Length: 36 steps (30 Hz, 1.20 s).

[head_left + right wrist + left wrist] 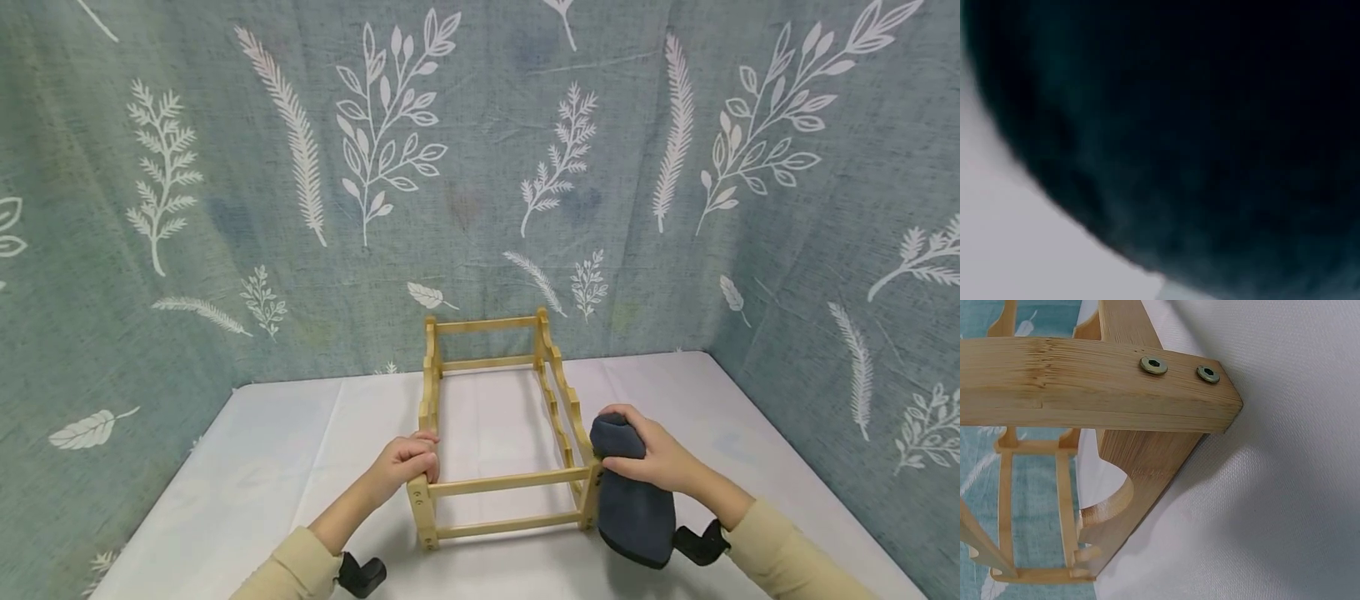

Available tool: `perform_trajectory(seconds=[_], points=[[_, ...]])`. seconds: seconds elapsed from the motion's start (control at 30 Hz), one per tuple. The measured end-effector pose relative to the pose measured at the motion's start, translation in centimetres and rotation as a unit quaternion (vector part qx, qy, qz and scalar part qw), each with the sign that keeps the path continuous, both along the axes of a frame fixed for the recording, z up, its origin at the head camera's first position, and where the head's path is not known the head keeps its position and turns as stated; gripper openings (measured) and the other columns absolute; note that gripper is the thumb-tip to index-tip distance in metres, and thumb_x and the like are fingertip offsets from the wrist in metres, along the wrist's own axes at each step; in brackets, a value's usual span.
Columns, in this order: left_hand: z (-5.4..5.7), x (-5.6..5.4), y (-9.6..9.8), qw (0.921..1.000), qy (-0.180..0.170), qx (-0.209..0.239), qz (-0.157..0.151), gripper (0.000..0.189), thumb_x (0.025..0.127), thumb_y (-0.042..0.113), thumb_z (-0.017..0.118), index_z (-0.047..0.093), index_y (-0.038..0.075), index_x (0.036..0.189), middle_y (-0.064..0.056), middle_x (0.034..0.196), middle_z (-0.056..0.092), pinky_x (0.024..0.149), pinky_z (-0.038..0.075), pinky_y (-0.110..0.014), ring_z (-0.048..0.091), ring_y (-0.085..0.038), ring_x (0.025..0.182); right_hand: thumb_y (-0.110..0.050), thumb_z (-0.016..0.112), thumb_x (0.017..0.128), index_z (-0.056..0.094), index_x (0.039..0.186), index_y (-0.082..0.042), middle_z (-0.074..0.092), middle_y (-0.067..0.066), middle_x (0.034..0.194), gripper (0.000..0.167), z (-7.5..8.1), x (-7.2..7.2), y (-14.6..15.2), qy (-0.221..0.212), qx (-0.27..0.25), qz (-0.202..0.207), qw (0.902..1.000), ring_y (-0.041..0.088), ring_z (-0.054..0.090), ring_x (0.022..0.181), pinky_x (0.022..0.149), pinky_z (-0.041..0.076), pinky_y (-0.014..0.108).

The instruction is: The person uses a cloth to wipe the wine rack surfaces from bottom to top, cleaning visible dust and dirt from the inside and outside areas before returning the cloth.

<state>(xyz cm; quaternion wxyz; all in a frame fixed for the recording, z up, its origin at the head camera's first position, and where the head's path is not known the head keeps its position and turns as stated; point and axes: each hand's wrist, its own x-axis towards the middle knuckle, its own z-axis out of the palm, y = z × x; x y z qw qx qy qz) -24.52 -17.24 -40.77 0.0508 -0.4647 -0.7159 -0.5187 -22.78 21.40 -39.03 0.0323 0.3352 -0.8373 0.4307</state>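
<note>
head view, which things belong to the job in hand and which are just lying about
In the job:
- wooden rack, gripped by the left hand
- dark soft item, perhaps a slipper, held by the right hand

Just surroundings:
- white table surface
- leaf-patterned cloth

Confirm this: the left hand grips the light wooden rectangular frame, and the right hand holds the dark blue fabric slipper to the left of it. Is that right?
Not quite: the head view shows the dark blue fabric slipper right of the light wooden rectangular frame. The left hand grips the frame, and the right hand holds the slipper.
</note>
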Motion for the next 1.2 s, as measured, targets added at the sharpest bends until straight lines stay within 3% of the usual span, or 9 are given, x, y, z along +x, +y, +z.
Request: perform_trajectory(seconds=[0.13, 0.23, 0.37, 0.5, 0.57, 0.8, 0.93, 1.03, 1.2], points=[[-1.0, -0.8, -0.2, 0.9999, 0.013, 0.000, -0.004, 0.031, 0.081, -0.019, 0.042, 0.051, 0.002, 0.059, -0.009, 0.054, 0.051, 0.096, 0.033, -0.019, 0.052, -0.016, 0.063, -0.013, 0.071, 0.077, 0.037, 0.129, -0.005, 0.059, 0.012, 0.105, 0.063, 1.9, 1.5, 0.1, 0.111, 0.046, -0.061, 0.9909, 0.016, 0.060, 0.084, 0.066, 0.050, 0.032], [-0.8, -0.7, -0.3, 0.9998, 0.019, 0.001, -0.002, 0.031, 0.081, -0.019, 0.042, 0.051, 0.001, 0.059, -0.009, 0.054, 0.051, 0.096, 0.033, -0.019, 0.052, -0.016, 0.061, -0.029, 0.075, 0.074, 0.039, 0.128, -0.005, 0.059, 0.009, 0.103, 0.070, 2.5, 2.6, -0.7, 0.219, 0.101, -0.111, 0.9641, 0.017, 0.061, 0.081, 0.065, 0.051, 0.033], [-0.6, -0.7, -0.3, 0.9997, 0.026, 0.001, -0.005, 0.030, 0.082, -0.017, 0.042, 0.051, 0.001, 0.060, -0.008, 0.054, 0.050, 0.095, 0.033, -0.018, 0.050, -0.016, 0.059, -0.050, 0.071, 0.073, 0.042, 0.125, -0.003, 0.058, 0.007, 0.097, 0.076, 1.3, 3.2, -2.4, 0.324, 0.140, -0.144, 0.9246, 0.016, 0.060, 0.078, 0.063, 0.052, 0.033], [-0.9, -1.1, -0.2, 0.9996, 0.027, -0.002, -0.007, 0.030, 0.084, -0.015, 0.043, 0.053, 0.001, 0.061, -0.007, 0.054, 0.051, 0.096, 0.033, -0.018, 0.051, -0.016, 0.059, -0.052, 0.068, 0.074, 0.049, 0.117, -0.001, 0.056, 0.007, 0.093, 0.070, -0.4, 3.3, -3.4, 0.370, 0.131, -0.163, 0.9054, 0.018, 0.058, 0.078, 0.064, 0.051, 0.034], [-1.0, -1.1, -0.2, 0.9998, 0.019, -0.004, -0.004, 0.030, 0.084, -0.015, 0.043, 0.052, 0.001, 0.060, -0.008, 0.053, 0.050, 0.096, 0.033, -0.018, 0.051, -0.016, 0.059, -0.054, 0.063, 0.076, 0.053, 0.114, -0.002, 0.054, 0.008, 0.095, 0.065, -1.0, 3.3, -3.5, 0.376, 0.118, -0.169, 0.9035, 0.020, 0.057, 0.081, 0.066, 0.051, 0.037], [-1.3, -0.9, -0.4, 0.9997, 0.022, -0.002, -0.003, 0.029, 0.083, -0.016, 0.042, 0.051, 0.000, 0.060, -0.008, 0.053, 0.049, 0.096, 0.032, -0.018, 0.050, -0.017, 0.060, -0.047, 0.067, 0.078, 0.052, 0.121, -0.008, 0.050, 0.007, 0.110, 0.059, -2.2, 3.8, -3.8, 0.312, 0.130, -0.168, 0.9260, 0.021, 0.051, 0.093, 0.073, 0.045, 0.043], [-1.2, -0.8, -0.5, 0.9999, 0.010, -0.004, 0.001, 0.030, 0.085, -0.013, 0.042, 0.052, 0.001, 0.061, -0.008, 0.054, 0.049, 0.097, 0.031, -0.017, 0.051, -0.016, 0.062, -0.031, 0.067, 0.074, 0.048, 0.126, -0.006, 0.048, 0.007, 0.108, 0.061, -2.3, 3.9, -3.8, 0.305, 0.135, -0.159, 0.9293, 0.017, 0.050, 0.089, 0.070, 0.046, 0.041], [-1.1, -0.8, -0.4, 0.9999, 0.013, -0.002, 0.003, 0.030, 0.085, -0.013, 0.042, 0.052, 0.001, 0.061, -0.008, 0.054, 0.049, 0.097, 0.032, -0.018, 0.052, -0.016, 0.063, -0.027, 0.062, 0.076, 0.047, 0.128, -0.005, 0.047, 0.008, 0.103, 0.058, -2.2, 4.0, -3.8, 0.314, 0.134, -0.160, 0.9263, 0.013, 0.049, 0.081, 0.063, 0.047, 0.033], [-1.0, -0.7, -0.4, 1.0000, 0.007, -0.004, 0.005, 0.030, 0.085, -0.013, 0.042, 0.053, 0.001, 0.061, -0.008, 0.055, 0.050, 0.097, 0.033, -0.019, 0.053, -0.016, 0.067, -0.040, 0.034, 0.091, 0.051, 0.125, -0.004, 0.049, 0.010, 0.096, 0.053, -1.3, 4.7, -4.0, 0.371, 0.120, -0.161, 0.9069, 0.009, 0.047, 0.066, 0.051, 0.043, 0.022]])
